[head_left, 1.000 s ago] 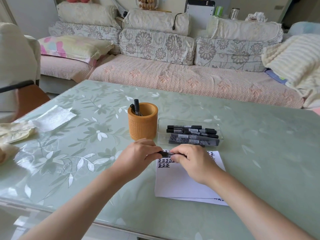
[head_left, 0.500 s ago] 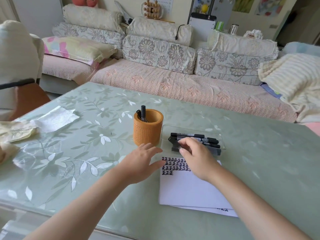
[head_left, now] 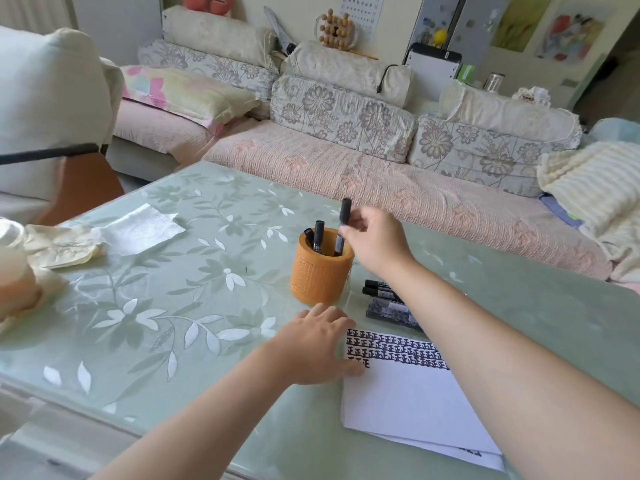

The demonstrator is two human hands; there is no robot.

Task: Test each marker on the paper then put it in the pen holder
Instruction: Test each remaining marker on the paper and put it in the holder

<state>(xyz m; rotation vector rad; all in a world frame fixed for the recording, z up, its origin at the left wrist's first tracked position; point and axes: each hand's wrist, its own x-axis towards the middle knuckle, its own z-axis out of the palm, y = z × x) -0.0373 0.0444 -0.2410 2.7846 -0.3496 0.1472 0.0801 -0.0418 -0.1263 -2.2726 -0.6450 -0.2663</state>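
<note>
My right hand (head_left: 375, 242) hovers over the orange pen holder (head_left: 320, 275) and pinches a black marker (head_left: 344, 216) upright, its lower end inside the holder's mouth. Two other black markers (head_left: 318, 235) stand in the holder. My left hand (head_left: 317, 344) lies flat, fingers spread, on the table at the left edge of the white paper (head_left: 412, 393), which carries rows of black test marks along its top. More black markers (head_left: 386, 299) lie in a clear tray right of the holder, partly hidden by my right forearm.
A white tissue (head_left: 142, 228) and crumpled cloth (head_left: 62, 247) lie at the table's left. A sofa (head_left: 346, 174) runs behind the green floral table (head_left: 173, 306). A chair back (head_left: 52, 98) stands at the far left.
My right hand has lifted a marker from the tray area up to the pen holder. My left hand has settled flat by the paper. The head view has tilted upward.
</note>
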